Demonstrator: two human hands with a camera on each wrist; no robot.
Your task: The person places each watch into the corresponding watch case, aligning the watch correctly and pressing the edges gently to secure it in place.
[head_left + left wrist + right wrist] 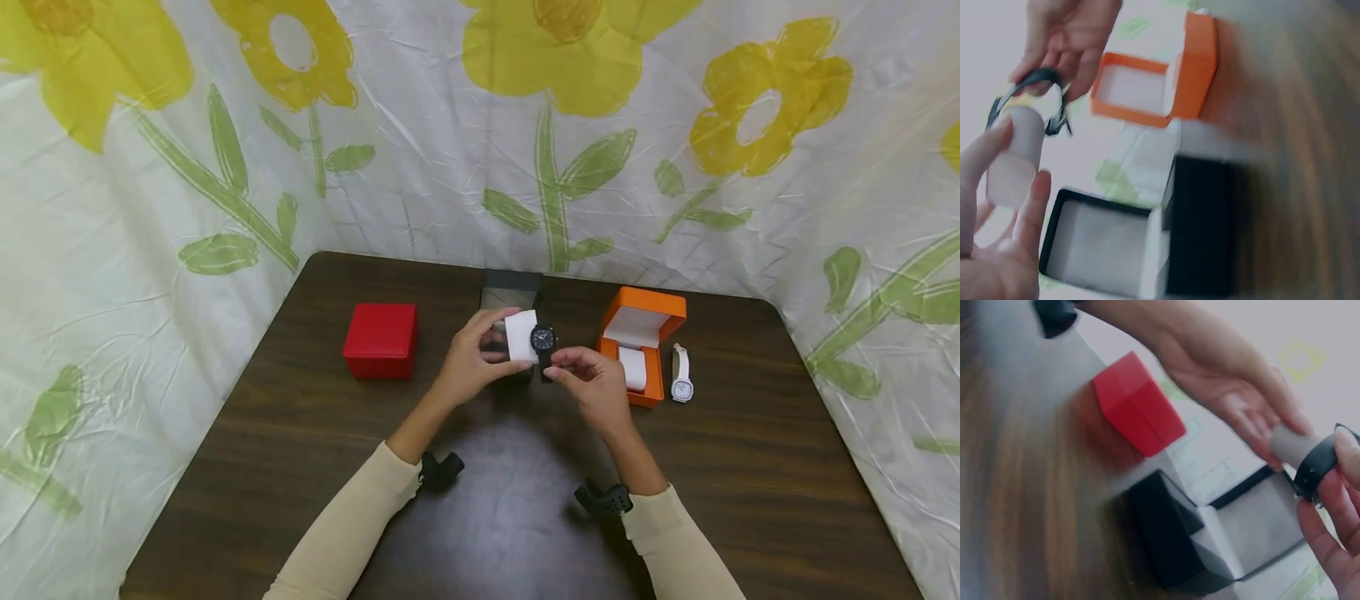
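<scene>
My left hand [470, 354] grips a small white watch cushion [521, 337] between thumb and fingers. With thumb and fingertips, my right hand [592, 379] pinches the strap of a black wristwatch [543, 338]. The watch's band forms a loop around the near end of the cushion in the left wrist view, where the cushion [1015, 156] shows mostly bare. Behind and under the hands stands an open black box [1175, 537], its lid raised and its lining pale. How far the band sits over the cushion is partly hidden by fingers.
A closed red box [380, 340] stands left of the hands. To the right is an open orange box [651, 315] holding a white cushion [632, 368], and a white wristwatch [682, 375] lies beside it. A flowered curtain [420, 167] hangs behind the dark wooden table [300, 425].
</scene>
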